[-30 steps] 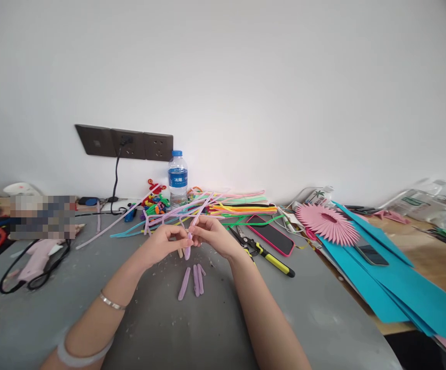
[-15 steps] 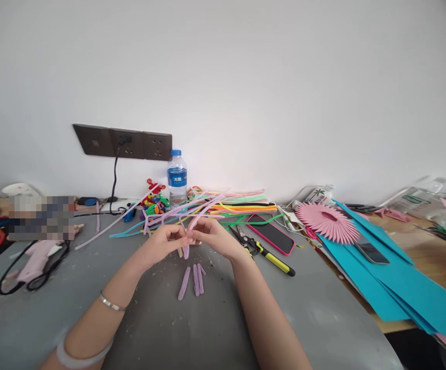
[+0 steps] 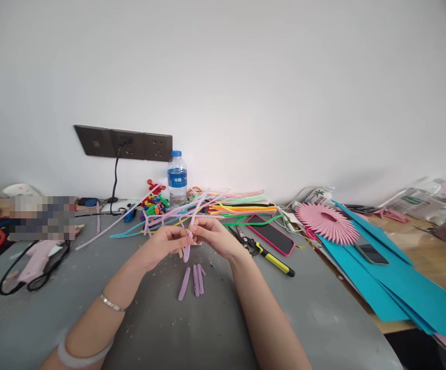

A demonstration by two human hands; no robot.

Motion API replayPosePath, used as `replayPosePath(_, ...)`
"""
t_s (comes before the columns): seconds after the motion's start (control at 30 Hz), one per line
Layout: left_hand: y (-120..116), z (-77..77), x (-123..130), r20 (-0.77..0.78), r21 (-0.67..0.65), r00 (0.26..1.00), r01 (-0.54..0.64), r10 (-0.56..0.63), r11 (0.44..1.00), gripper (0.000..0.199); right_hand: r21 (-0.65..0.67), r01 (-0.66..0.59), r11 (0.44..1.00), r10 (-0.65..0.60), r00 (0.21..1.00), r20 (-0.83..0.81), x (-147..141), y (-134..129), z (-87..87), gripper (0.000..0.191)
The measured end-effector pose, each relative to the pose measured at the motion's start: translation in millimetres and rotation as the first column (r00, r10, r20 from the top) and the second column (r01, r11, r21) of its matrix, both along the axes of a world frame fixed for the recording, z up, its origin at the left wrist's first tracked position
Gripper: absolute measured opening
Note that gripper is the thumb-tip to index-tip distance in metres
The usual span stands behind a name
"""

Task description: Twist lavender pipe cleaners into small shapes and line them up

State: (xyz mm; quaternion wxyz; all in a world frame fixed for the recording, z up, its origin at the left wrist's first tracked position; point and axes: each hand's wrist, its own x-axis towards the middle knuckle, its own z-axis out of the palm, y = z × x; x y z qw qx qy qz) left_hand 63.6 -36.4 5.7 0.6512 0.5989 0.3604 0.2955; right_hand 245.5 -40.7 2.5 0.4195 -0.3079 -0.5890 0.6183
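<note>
Lilac fuzz covers the pipe cleaner, which hangs between two pinching hands, nearer the person than the water bottle and slightly to its right. Its lower end is a narrow, rounded loop, doubled back on itself; above the fingers a long, slim length slants up towards the bottle's right side (fingertips hide the middle, so I can't tell how it is joined there). Left hand has thumb and forefinger closed on it; right hand grips it too, just beside. Short lilac pieces of matching plush lie nearer than the bottle, below the loop, and coloured stems spread to the bottle's right.
</note>
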Motion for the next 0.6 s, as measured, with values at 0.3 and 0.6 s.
replayPosePath(0.3,-0.3,5.7,0.2,-0.099,0.181,0.991,-0.07,0.089,0.981,0.031,0.153,0.144,0.978,-0.164,0.978,0.13,-2.3,-0.5,1.4,0.03)
replayPosePath(0.6,2.4,-1.0,1.3,-0.018,0.104,0.979,-0.201,0.204,0.974,0.033,0.292,0.17,0.941,-0.213,0.969,0.124,-5.2,0.3,0.1,0.02)
